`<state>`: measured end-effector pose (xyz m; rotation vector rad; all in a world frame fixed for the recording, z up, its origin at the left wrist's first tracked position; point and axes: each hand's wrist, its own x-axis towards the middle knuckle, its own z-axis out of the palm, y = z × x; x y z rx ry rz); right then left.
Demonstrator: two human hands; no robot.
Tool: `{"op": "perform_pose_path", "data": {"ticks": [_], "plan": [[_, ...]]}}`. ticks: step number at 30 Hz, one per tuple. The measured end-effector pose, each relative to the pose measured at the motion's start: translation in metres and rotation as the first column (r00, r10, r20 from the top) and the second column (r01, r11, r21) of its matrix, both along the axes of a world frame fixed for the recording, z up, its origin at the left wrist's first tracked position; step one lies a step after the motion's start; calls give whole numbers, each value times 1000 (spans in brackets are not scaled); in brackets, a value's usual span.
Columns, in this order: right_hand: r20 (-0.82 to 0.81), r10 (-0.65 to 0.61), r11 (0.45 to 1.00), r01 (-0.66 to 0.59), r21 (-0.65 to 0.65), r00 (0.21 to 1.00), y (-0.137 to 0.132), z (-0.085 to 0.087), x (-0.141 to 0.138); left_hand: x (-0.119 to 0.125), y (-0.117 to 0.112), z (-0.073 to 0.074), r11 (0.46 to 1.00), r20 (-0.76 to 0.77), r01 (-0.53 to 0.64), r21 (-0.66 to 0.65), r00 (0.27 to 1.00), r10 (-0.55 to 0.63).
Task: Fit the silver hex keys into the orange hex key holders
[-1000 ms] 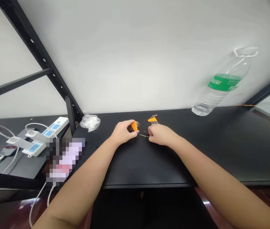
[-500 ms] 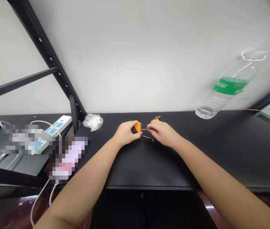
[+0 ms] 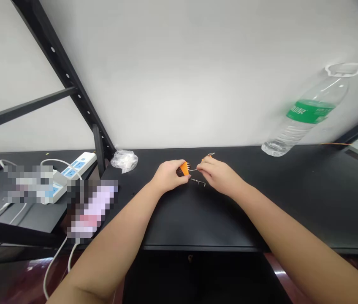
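My left hand [image 3: 169,176] is closed round an orange hex key holder [image 3: 184,168]. Metal hex keys show along the holder's edge, and two bent keys [image 3: 199,182] stick out low on its right, over the black tabletop. Across the small gap, my right hand [image 3: 218,174] pinches the end of a thin metal hex key [image 3: 193,170] whose other end meets the holder. Behind the right fingers, a second orange piece [image 3: 203,160] with metal ends is partly hidden; I cannot tell whether the fingers grip it too.
A crumpled clear plastic bag [image 3: 124,161] lies by the shelf post. At the right, a large clear bottle [image 3: 305,110] with a green label leans at the wall. On the left are a white power strip [image 3: 78,164], cables and a blurred phone-like object [image 3: 95,209]. The black desk [image 3: 198,223] ends before me.
Both hands keep their grips and barely move. The thin hex key between them now slopes slightly, its right end higher. The whole view has shifted a little.
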<state>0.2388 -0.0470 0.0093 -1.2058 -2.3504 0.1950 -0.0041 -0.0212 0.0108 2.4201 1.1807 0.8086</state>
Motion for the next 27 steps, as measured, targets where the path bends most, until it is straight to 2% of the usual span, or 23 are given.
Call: {"op": "perform_pose_path", "data": {"ticks": [4,8,11,13,16,19,23,27], "plan": [[-48,21,1000,-21,-15,999,0,1,-6,2,-2,4,999,-68,1,32,998,2],[-192,89,989,-109,-97,977,0,-2,-19,7,-7,7,999,-40,41,-7,998,-42],[-323,51,976,-115,-183,945,-1,-4,-24,8,-8,7,998,-4,47,-32,999,-47],[-334,23,978,-90,-187,942,0,-3,-20,6,-6,7,999,14,34,-33,999,-33],[-189,12,988,-41,-152,982,5,-2,-6,4,-4,5,999,38,18,-28,999,-17],[5,10,980,-8,-199,1000,9,-4,6,4,-1,1,1000,55,-8,-17,998,9],[144,-15,959,55,-278,990,10,-9,9,5,3,-6,997,83,-73,1,994,72],[277,-135,932,217,-289,951,5,-7,5,3,3,-7,997,95,-82,8,992,80]]}}
